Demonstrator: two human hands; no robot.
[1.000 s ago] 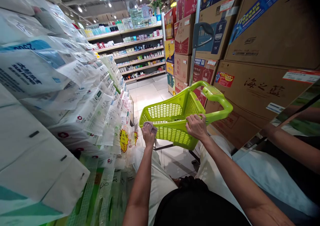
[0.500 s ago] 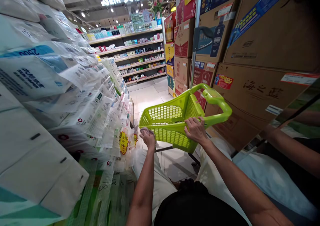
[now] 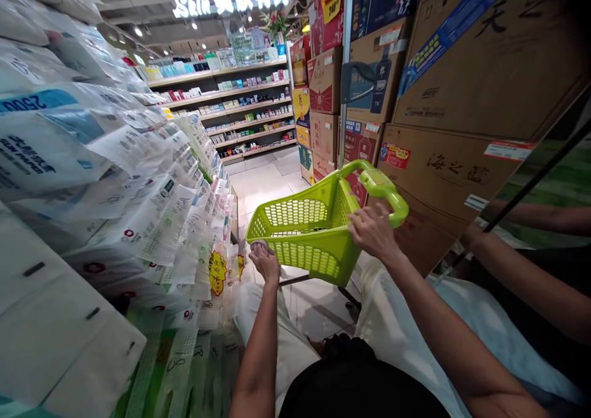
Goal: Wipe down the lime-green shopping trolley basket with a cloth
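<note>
A bright green shopping cart [image 3: 302, 227] with a perforated plastic basket stands in front of me, its handle turned to the right. My left hand [image 3: 265, 265] is closed on a small greyish-purple cloth [image 3: 261, 245], pressed to the outer side of the rim at the basket's left end. Near the handle, my right hand [image 3: 373, 230] has its fingers bent over the rim at the rear corner of the basket. Part of the cart's lower frame is hidden behind the basket and my legs.
Plastic-wrapped tissue packs [image 3: 152, 221] are piled high close on my left. Stacked cardboard boxes [image 3: 443, 172] and a metal post [image 3: 345, 67] with a dark hook line the right. A tiled aisle [image 3: 263, 178] leads to shelves of small goods [image 3: 240, 107]. A reflective surface is at far right.
My right hand has slid along the rim toward the handle. The left hand with the cloth stays at the basket's left end. The view has shifted slightly to the right.
</note>
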